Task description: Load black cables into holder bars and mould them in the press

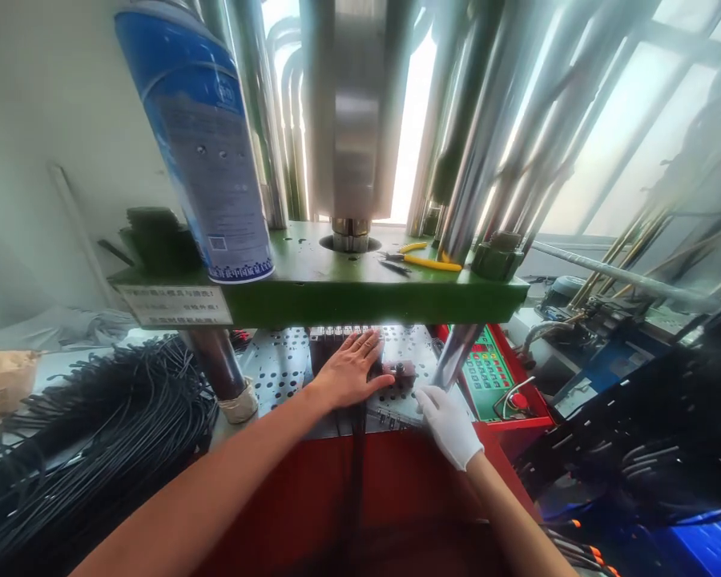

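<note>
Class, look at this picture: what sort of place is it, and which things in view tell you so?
Most likely a factory workstation. A vertical press with a green platen and steel columns stands over a perforated plate, beside a button control panel and bundles of black cable.

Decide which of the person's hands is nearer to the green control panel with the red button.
Right. The gloved right hand lies just left of the green control panel; the bare left hand rests farther left on the perforated plate.

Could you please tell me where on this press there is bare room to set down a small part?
The perforated plate is bare left of the left hand, up to the wrapped column. The green platen is bare between spray can and ram. Around both hands, the right hand included, the mold crowds things.
</note>
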Motion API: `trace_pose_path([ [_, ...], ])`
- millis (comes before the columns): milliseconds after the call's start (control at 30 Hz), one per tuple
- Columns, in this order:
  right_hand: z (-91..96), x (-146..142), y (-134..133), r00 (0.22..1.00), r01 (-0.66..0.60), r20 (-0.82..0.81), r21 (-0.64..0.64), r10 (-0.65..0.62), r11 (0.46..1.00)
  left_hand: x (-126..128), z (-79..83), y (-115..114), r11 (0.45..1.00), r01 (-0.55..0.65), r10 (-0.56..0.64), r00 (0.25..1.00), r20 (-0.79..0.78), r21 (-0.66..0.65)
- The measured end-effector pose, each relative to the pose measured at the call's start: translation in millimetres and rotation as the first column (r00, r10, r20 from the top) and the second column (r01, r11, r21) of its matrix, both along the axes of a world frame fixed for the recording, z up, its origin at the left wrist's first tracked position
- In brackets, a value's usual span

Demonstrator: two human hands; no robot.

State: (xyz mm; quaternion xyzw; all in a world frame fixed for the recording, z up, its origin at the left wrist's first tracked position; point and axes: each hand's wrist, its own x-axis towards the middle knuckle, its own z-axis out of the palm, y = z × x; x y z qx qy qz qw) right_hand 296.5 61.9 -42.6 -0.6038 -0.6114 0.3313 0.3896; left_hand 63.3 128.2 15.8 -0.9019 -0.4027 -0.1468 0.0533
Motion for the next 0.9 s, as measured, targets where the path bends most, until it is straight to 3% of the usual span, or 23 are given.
trace_pose_path([
  [233,-11.9,5,2,1.000,-0.005,-0.007,-0.001,0.005,1.000,30,2.0,0,0.984,-0.173,0.174,0.985,-0.021,0.029],
  [367,-12.9,5,2,1.000,-0.018,-0.004,0.001,0.018,1.000,47,-1.7,-5,0.919,-0.387,0.388,0.922,-0.001,0.072],
  [467,-10.7,4,0,1.000,-0.024,0.008,-0.001,0.024,1.000,58,-10.4,-3,0.877,-0.476,0.478,0.878,-0.019,0.058],
  [900,-7.5,4,-2,0.996,-0.046,0.071,-0.011,0.047,0.999,65,-13.2,17,0.841,-0.540,0.537,0.841,-0.061,-0.033],
])
